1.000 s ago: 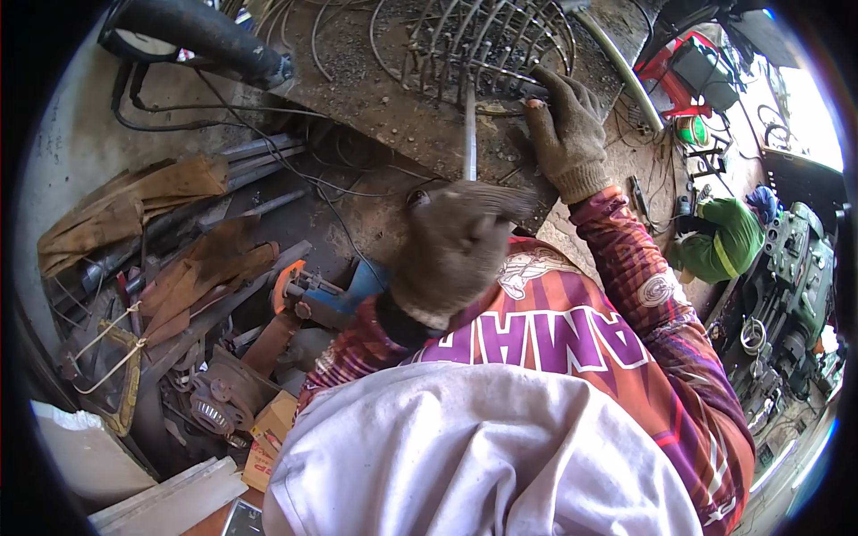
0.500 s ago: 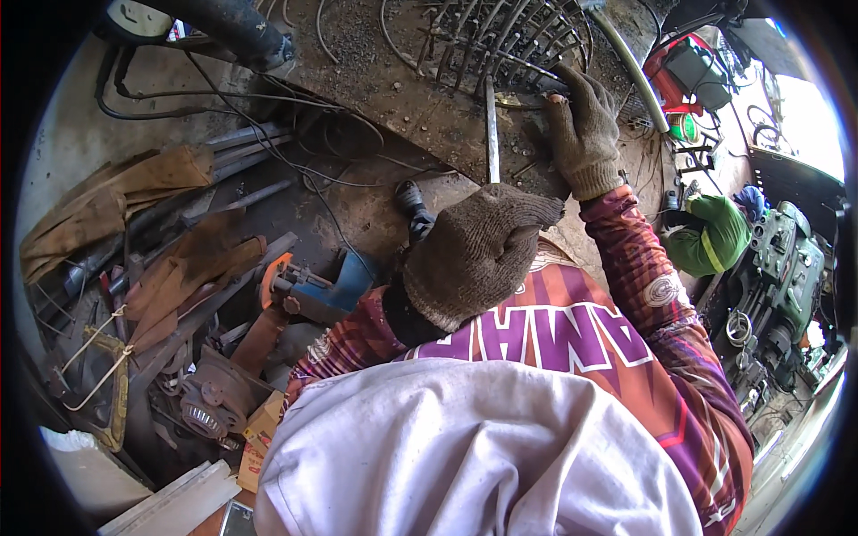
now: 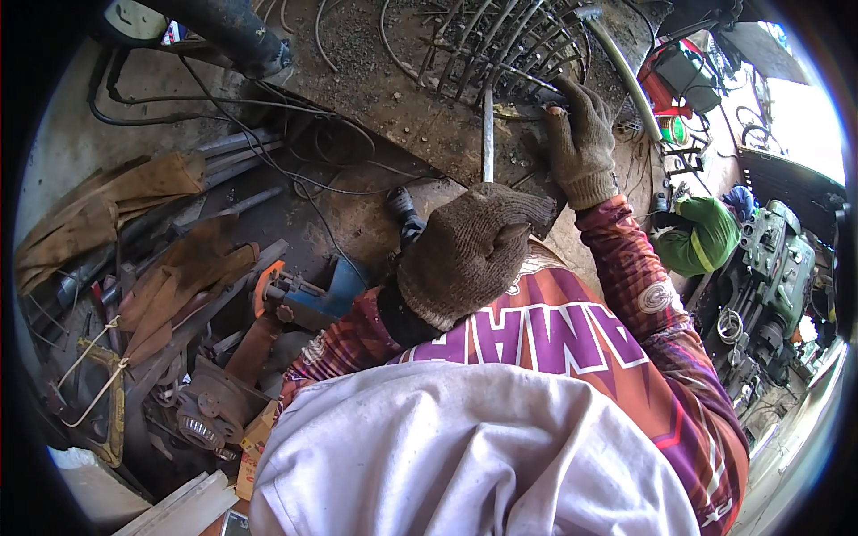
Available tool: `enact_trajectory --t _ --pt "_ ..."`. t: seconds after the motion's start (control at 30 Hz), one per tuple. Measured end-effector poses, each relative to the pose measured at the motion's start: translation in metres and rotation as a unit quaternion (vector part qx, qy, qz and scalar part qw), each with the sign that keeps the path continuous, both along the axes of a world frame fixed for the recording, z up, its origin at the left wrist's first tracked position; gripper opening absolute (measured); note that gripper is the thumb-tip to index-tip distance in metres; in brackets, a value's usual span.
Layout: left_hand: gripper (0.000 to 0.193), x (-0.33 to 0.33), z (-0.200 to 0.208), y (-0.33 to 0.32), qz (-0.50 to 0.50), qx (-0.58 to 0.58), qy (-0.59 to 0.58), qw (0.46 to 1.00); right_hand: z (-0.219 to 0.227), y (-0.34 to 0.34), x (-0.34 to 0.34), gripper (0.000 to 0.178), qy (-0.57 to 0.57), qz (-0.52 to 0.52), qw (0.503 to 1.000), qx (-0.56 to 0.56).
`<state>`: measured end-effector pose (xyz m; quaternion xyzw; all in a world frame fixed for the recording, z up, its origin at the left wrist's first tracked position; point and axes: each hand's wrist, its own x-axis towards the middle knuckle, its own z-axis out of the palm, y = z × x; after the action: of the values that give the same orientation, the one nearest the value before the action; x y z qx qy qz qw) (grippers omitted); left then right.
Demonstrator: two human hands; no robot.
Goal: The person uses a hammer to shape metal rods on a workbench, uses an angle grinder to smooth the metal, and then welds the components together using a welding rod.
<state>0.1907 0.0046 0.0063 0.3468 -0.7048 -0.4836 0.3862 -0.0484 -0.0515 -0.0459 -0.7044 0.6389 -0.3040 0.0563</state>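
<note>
The left hand (image 3: pixel 474 255), in a thick, ribbed brown knit glove, is curled into a rounded bulk; its fingers fold out of sight, so I cannot tell whether it grips the pale, straight metal bar (image 3: pixel 488 138) just above it. The right hand (image 3: pixel 581 147), gloved in a similar coarse knit, is narrowly parted, thumb a little away from the outstretched fingers, a bare thumb tip showing through. Those fingers reach the near edge of a cage of slender, curving metal rods (image 3: pixel 498 45), which lies above both hands on the gritty, brown-stained desk (image 3: pixel 375 107). The bar runs from that edge toward the left hand. Right of the right hand stretches a smooth, pale tube (image 3: pixel 626 76); far left of the left hand hangs creased brown sheeting (image 3: pixel 89 214).
</note>
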Motion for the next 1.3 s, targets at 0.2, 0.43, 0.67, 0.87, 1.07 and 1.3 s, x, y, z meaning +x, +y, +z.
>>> enact_trajectory --t 0.2,0.43,0.67,0.87,1.07,1.3 --pt "0.021 0.002 -0.002 -0.002 0.020 -0.004 0.052 0.998 0.001 0.000 0.002 0.044 -0.018 0.000 1.000 0.010" --pt "0.024 0.002 -0.004 0.000 0.023 0.006 0.035 0.999 0.001 0.000 -0.001 0.047 -0.009 0.004 1.000 0.016" --pt "0.020 0.005 -0.001 0.000 0.008 -0.004 0.034 0.999 0.002 -0.001 0.000 0.047 -0.006 0.013 1.000 0.008" --pt "0.020 0.006 -0.006 0.001 0.011 -0.001 0.029 1.000 0.001 -0.001 0.001 0.046 -0.018 0.006 1.000 0.011" --pt "0.023 0.008 -0.003 0.000 0.048 0.016 0.012 0.999 0.003 0.000 0.002 0.046 0.001 -0.002 1.000 0.014" --pt "0.025 0.018 -0.008 -0.009 0.037 -0.014 -0.016 0.999 0.005 -0.001 0.002 0.046 -0.002 -0.005 1.000 0.018"
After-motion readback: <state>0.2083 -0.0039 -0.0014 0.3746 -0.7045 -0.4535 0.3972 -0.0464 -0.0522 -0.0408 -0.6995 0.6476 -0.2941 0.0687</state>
